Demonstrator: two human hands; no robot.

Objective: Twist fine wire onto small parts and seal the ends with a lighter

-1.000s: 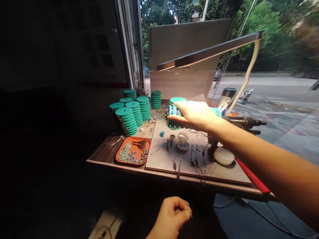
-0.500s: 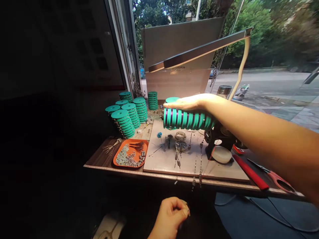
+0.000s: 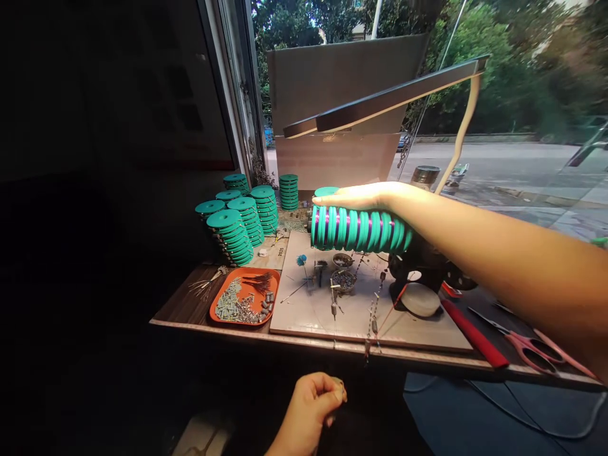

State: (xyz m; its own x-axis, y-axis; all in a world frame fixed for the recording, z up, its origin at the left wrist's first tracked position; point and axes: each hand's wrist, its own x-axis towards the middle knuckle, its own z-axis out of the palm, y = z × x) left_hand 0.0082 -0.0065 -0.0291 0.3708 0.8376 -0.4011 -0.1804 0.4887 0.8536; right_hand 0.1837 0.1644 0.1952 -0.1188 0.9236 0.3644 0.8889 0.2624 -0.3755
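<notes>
My right hand (image 3: 363,195) lies stretched out along the top of a row of green foam spools (image 3: 358,229), which are lined up on their sides with purple line between them. Its palm and fingers rest on the spools. Below the table edge, my left hand (image 3: 319,400) is closed in a pinch; what its fingertips hold is too small to make out. Between the hands, beaded fishing rigs with small sinkers (image 3: 374,325) hang down over the board (image 3: 304,316). Under my right forearm stands a dark machine (image 3: 401,288), partly hidden.
Stacks of green spools (image 3: 230,237) stand at the left. An orange tray (image 3: 218,315) contains small metal parts and pale tubes. Two small bowls (image 3: 342,280) sit on the board. A red bar (image 3: 475,334) and scissors (image 3: 525,348) lie at right. A lamp (image 3: 389,98) hangs overhead.
The spools have turned slightly under my right hand, and the hanging rigs have swung and shifted. My left hand has moved a little to the left, still pinched.
</notes>
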